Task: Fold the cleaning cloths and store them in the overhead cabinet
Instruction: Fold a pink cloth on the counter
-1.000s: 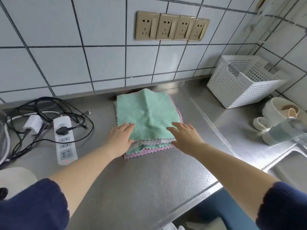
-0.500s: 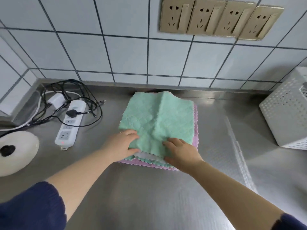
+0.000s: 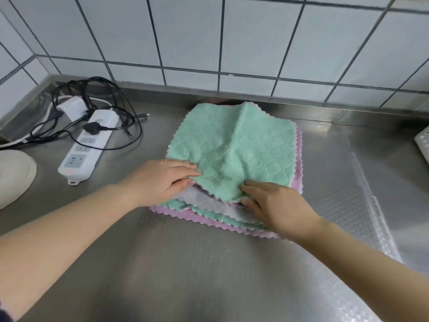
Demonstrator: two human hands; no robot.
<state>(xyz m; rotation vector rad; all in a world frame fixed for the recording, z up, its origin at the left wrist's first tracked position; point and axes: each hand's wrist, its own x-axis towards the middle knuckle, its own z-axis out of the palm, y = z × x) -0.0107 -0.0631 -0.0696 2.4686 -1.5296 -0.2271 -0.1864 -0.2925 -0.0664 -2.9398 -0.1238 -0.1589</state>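
A stack of several cleaning cloths (image 3: 209, 217), green, grey and pink with scalloped edges, lies on the steel counter near the tiled wall. The top green cloth (image 3: 234, 145) is rumpled, with a ridge down its middle. My left hand (image 3: 162, 180) pinches the near left corner of that top cloth, thumb underneath it. My right hand (image 3: 276, 205) pinches the near right corner, fingers on top and thumb tucked under the edge. That near edge is lifted slightly off the grey cloth below. The overhead cabinet is out of view.
A white power strip (image 3: 87, 145) with tangled black cables (image 3: 109, 112) and a white charger lies to the left of the stack. A pale round object (image 3: 14, 175) sits at the far left edge. The corner of a white perforated basket (image 3: 424, 142) shows at the right.
Both hands went from lying flat on the stack's near edge to pinching the top green cloth's near corners. The camera has moved closer and lower, so the sockets left the view.
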